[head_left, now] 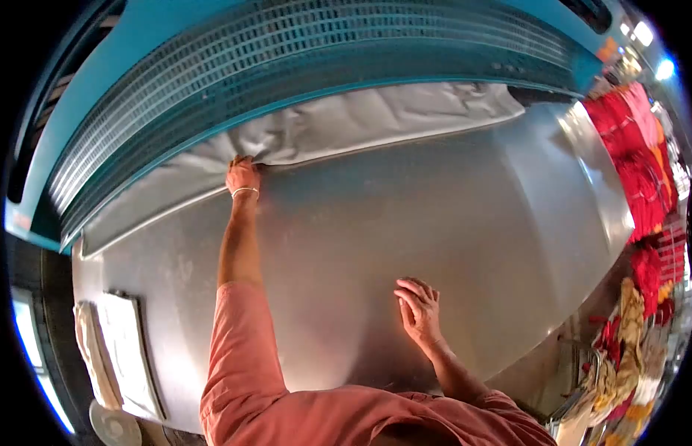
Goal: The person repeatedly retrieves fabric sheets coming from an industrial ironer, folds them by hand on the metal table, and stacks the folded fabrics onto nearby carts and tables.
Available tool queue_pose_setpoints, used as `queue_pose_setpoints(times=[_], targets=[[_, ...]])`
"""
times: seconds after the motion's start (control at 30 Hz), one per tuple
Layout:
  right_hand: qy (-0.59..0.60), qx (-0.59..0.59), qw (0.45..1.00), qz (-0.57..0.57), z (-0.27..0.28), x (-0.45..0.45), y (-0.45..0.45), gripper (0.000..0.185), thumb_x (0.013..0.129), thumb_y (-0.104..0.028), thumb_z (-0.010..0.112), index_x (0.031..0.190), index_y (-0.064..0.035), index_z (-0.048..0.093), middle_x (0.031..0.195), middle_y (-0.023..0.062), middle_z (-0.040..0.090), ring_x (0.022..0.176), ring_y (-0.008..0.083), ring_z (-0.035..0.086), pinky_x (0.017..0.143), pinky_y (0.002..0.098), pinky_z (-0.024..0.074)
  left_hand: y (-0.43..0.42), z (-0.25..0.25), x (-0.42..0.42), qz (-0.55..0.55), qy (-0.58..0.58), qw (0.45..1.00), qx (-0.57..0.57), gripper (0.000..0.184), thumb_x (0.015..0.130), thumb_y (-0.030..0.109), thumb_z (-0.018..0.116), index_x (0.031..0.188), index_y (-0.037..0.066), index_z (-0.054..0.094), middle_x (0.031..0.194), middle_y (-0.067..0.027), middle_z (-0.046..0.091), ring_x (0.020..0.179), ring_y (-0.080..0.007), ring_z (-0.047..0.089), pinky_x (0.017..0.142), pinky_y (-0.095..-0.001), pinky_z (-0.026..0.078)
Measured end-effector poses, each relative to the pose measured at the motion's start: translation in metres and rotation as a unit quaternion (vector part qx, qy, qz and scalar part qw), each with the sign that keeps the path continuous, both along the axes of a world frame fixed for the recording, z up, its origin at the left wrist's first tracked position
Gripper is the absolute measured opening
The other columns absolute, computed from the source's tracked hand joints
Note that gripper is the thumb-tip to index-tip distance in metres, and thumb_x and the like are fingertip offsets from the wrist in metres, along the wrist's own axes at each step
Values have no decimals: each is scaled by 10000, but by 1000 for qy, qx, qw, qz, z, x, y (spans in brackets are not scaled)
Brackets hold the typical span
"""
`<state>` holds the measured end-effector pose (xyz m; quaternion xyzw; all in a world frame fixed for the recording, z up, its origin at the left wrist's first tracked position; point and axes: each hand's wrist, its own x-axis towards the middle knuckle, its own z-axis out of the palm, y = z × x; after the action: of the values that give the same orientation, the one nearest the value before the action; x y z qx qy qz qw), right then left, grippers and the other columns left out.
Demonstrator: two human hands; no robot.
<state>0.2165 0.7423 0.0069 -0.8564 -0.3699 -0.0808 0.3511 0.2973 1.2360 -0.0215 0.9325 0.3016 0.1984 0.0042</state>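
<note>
A long white cloth (pixel 405 115) comes out from under the teal machine and lies along the far side of the metal table (pixel 405 215). My left hand (pixel 243 175), arm stretched forward, is closed on the cloth's near edge, where the fabric creases around the fingers. Nearer my body, my right hand (pixel 420 306) is over the bare metal with loosely bent fingers, the thumb apart and nothing in it. The fabric's far part is hidden beneath the machine.
A teal machine (pixel 324 63) with a slatted grille spans the far side. Folded white cloth (pixel 129 349) lies on the table's left end. Red fabric (pixel 628 149) is piled beyond the right edge, with yellowish cloths (pixel 621 364) lower down. A round pale object (pixel 115 425) stands at lower left.
</note>
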Motion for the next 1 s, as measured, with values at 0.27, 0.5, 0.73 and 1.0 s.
queue_pose_setpoints(times=[0.27, 0.5, 0.73, 1.0], targets=[[156, 143, 976, -51, -4, 0, -4, 190, 833, -136, 591, 1012, -79, 571, 1097, 53, 568, 1017, 202, 535, 817, 348, 413, -219, -5, -189, -247, -85, 956, -131, 58, 727, 109, 545, 741, 53, 550, 713, -154, 542, 635, -342, 564, 519, -438, 454], [545, 535, 638, -96, -29, 89, -25, 384, 879, -265, 540, 1188, -47, 476, 1149, 113, 534, 1023, 240, 531, 875, 386, 445, -196, 11, -443, -23, -28, 993, -114, 281, 672, 9, 487, 905, 85, 622, 916, -131, 584, 864, -340, 553, 736, -431, 468], [462, 566, 669, -139, -73, 105, -186, 476, 848, -243, 548, 1260, -30, 440, 1281, 94, 469, 1152, 217, 449, 900, 388, 410, -194, 32, -491, -8, 130, 985, -109, 192, 680, 95, 548, 851, 93, 635, 983, -106, 567, 979, -331, 495, 851, -401, 423], [-123, -285, 761, -570, 84, 147, -476, 504, 844, -195, 500, 1298, -7, 387, 1308, 113, 444, 1122, 196, 489, 848, 341, 443, -355, 28, -362, -215, 24, 956, -199, 288, 716, 105, 537, 982, 163, 631, 946, -29, 588, 921, -230, 546, 881, -377, 418]])
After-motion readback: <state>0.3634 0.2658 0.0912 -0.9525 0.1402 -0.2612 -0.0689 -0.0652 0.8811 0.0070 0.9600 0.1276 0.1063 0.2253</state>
